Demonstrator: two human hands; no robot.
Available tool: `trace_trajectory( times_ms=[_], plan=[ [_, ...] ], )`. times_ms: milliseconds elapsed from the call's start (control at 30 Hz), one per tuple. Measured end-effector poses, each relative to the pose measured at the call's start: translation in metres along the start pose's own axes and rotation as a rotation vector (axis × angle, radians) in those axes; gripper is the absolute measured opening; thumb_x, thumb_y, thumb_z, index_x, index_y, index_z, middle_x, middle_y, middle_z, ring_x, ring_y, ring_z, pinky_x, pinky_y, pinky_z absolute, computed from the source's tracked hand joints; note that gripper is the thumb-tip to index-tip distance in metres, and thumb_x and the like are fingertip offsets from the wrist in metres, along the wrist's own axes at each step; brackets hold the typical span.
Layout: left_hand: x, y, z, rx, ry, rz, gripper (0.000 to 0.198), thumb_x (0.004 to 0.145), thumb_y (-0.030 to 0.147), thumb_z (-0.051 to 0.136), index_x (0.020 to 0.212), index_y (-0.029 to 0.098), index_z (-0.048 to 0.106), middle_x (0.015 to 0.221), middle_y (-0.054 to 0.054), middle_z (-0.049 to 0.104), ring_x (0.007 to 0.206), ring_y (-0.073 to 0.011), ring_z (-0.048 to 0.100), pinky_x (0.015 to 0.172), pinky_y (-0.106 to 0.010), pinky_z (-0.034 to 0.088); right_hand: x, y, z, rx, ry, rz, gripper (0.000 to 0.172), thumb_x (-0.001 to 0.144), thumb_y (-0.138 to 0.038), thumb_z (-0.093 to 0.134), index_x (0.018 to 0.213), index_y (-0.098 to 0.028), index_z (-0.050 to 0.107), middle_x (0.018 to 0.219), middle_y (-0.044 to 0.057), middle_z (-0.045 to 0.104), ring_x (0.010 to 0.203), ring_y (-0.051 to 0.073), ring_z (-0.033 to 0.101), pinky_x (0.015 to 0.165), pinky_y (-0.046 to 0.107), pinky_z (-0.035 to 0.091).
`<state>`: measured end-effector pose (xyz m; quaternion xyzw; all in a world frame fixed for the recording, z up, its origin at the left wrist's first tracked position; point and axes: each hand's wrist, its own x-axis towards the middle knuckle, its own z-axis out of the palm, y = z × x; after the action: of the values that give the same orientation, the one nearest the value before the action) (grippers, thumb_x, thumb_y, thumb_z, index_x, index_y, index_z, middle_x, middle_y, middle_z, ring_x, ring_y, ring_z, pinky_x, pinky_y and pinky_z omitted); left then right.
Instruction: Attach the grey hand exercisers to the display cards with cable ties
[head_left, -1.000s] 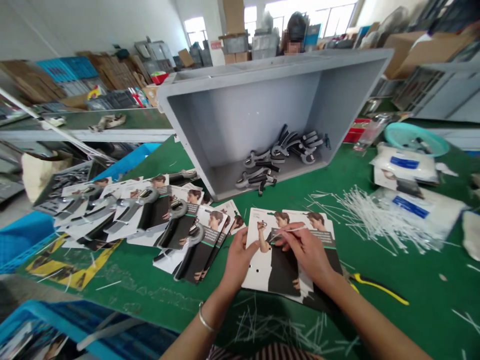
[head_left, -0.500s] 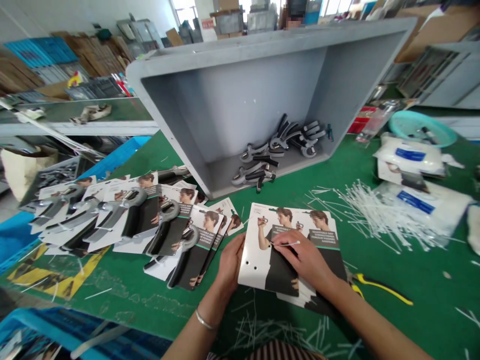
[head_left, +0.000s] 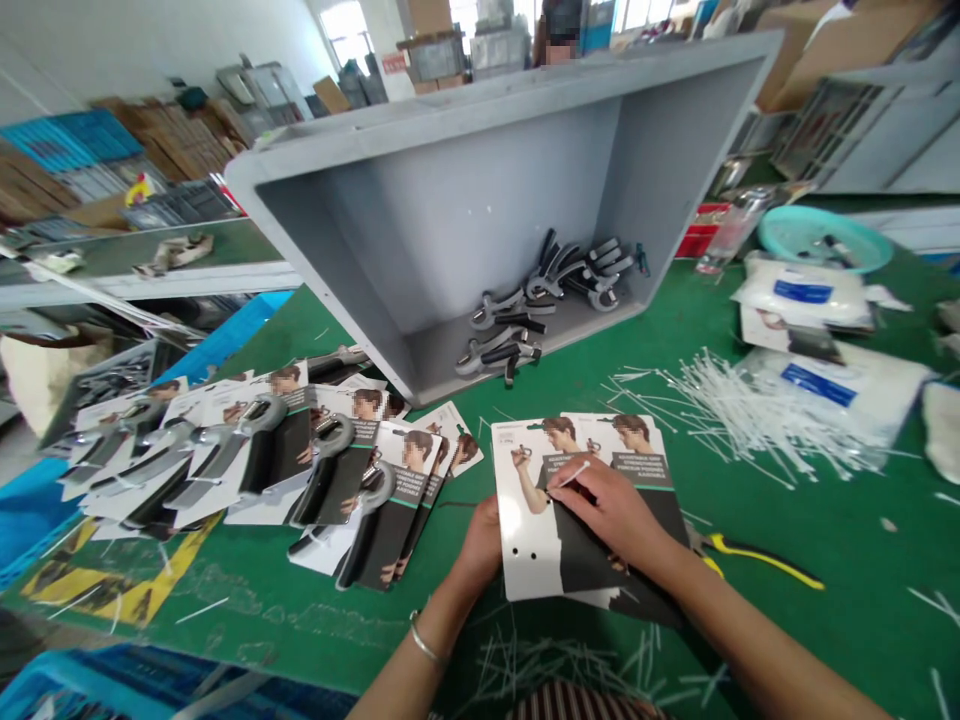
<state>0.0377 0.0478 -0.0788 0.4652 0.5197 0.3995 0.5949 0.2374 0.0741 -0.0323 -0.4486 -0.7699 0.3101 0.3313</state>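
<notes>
A printed backing card [head_left: 529,510] lies on top of a small stack of cards on the green table [head_left: 787,520], right in front of me. My left hand [head_left: 480,548] grips the card's left edge, partly tucked under it. My right hand [head_left: 611,510] rests on the card and pinches a thin white cable tie [head_left: 568,476] at its fingertips. To the left lies a spread of finished cards with hand grippers [head_left: 315,465] tied on.
A tilted grey bin [head_left: 450,190] behind the card holds several loose hand grippers [head_left: 540,300]. A pile of white cable ties [head_left: 750,410] lies at the right, with white bags [head_left: 806,300] and a teal bowl [head_left: 825,238] beyond. Yellow-handled cutters [head_left: 750,560] lie by my right forearm. A person stands behind the bin.
The top card has been turned slightly and pulled nearer to me. My left hand slid lower along its edge. My right hand stays on the card with the cable tie.
</notes>
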Motion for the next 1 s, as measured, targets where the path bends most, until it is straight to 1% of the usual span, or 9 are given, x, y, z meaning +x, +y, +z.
trace_trajectory(
  times_ms=[100, 200, 267, 367, 433, 533, 667, 800, 1000],
  plan=[
    [-0.002, 0.002, 0.0, 0.065, 0.052, 0.04, 0.02, 0.072, 0.028, 0.071, 0.088, 0.017, 0.075, 0.082, -0.006, 0.074, 0.078, -0.0244, 0.066, 0.075, -0.035, 0.052, -0.001, -0.001, -0.002, 0.03, -0.004, -0.004, 0.008, 0.094, -0.027, 0.058, 0.092, -0.024, 0.065, 0.093, 0.003, 0.068, 0.092, 0.021, 0.062, 0.086, 0.034, 0.046],
    [-0.014, 0.009, -0.003, 0.279, 0.152, 0.074, 0.028, 0.075, 0.021, 0.067, 0.103, 0.021, 0.072, 0.095, -0.007, 0.074, 0.083, -0.0248, 0.065, 0.076, -0.034, 0.05, -0.001, -0.003, -0.005, 0.051, -0.033, 0.002, 0.01, 0.095, -0.027, 0.057, 0.089, -0.024, 0.065, 0.09, 0.003, 0.068, 0.089, 0.02, 0.061, 0.083, 0.032, 0.045],
    [-0.026, 0.015, -0.005, 0.399, 0.156, 0.071, 0.026, 0.076, 0.018, 0.064, 0.101, 0.021, 0.073, 0.094, -0.008, 0.074, 0.081, -0.0252, 0.065, 0.075, -0.034, 0.049, -0.001, -0.004, -0.007, 0.071, -0.05, 0.008, 0.012, 0.095, -0.028, 0.057, 0.089, -0.024, 0.066, 0.089, 0.003, 0.068, 0.088, 0.02, 0.062, 0.082, 0.032, 0.045],
    [-0.045, 0.031, -0.005, 0.268, -0.093, -0.023, 0.016, 0.076, 0.019, 0.065, 0.089, 0.019, 0.076, 0.085, -0.007, 0.074, 0.079, -0.0256, 0.066, 0.074, -0.033, 0.051, 0.0, -0.005, -0.011, 0.148, -0.067, 0.048, 0.014, 0.095, -0.03, 0.056, 0.089, -0.024, 0.067, 0.091, 0.003, 0.069, 0.089, 0.02, 0.062, 0.083, 0.033, 0.045],
    [-0.055, 0.046, -0.004, 0.161, -0.278, -0.071, 0.018, 0.081, 0.024, 0.064, 0.093, 0.019, 0.077, 0.091, -0.007, 0.075, 0.085, -0.0265, 0.067, 0.078, -0.034, 0.053, 0.0, -0.004, -0.015, 0.244, -0.063, 0.11, 0.014, 0.094, -0.033, 0.057, 0.09, -0.024, 0.067, 0.091, 0.003, 0.069, 0.089, 0.02, 0.062, 0.083, 0.032, 0.045],
    [-0.061, 0.067, -0.003, 0.229, -0.367, 0.042, 0.026, 0.09, 0.024, 0.055, 0.106, 0.022, 0.075, 0.109, -0.008, 0.072, 0.101, -0.0283, 0.065, 0.089, -0.036, 0.051, -0.001, 0.002, -0.019, 0.432, -0.027, 0.204, 0.016, 0.092, -0.038, 0.06, 0.09, -0.023, 0.066, 0.089, 0.002, 0.068, 0.085, 0.019, 0.062, 0.078, 0.029, 0.046],
    [-0.048, 0.072, -0.002, 0.483, -0.211, 0.344, 0.027, 0.089, 0.019, 0.055, 0.106, 0.024, 0.076, 0.105, -0.01, 0.071, 0.101, -0.0281, 0.064, 0.091, -0.036, 0.05, -0.002, 0.007, -0.02, 0.548, -0.001, 0.239, 0.02, 0.089, -0.041, 0.063, 0.09, -0.022, 0.066, 0.085, 0.002, 0.065, 0.078, 0.017, 0.058, 0.071, 0.027, 0.045],
    [-0.026, 0.065, 0.007, 0.702, 0.034, 0.47, 0.024, 0.083, 0.02, 0.062, 0.104, 0.019, 0.074, 0.099, -0.011, 0.07, 0.098, -0.0286, 0.063, 0.094, -0.042, 0.049, -0.004, 0.002, -0.019, 0.449, -0.028, 0.162, 0.017, 0.092, -0.038, 0.061, 0.092, -0.021, 0.066, 0.087, 0.002, 0.066, 0.082, 0.018, 0.059, 0.075, 0.028, 0.045],
    [-0.015, 0.063, 0.015, 0.727, -0.084, 0.535, 0.025, 0.085, 0.015, 0.055, 0.104, 0.018, 0.07, 0.101, -0.008, 0.072, 0.108, -0.0274, 0.062, 0.105, -0.043, 0.043, -0.005, -0.003, -0.019, 0.361, -0.009, 0.075, 0.013, 0.095, -0.03, 0.057, 0.096, -0.021, 0.066, 0.091, 0.002, 0.068, 0.086, 0.017, 0.062, 0.079, 0.028, 0.045]
  ],
)
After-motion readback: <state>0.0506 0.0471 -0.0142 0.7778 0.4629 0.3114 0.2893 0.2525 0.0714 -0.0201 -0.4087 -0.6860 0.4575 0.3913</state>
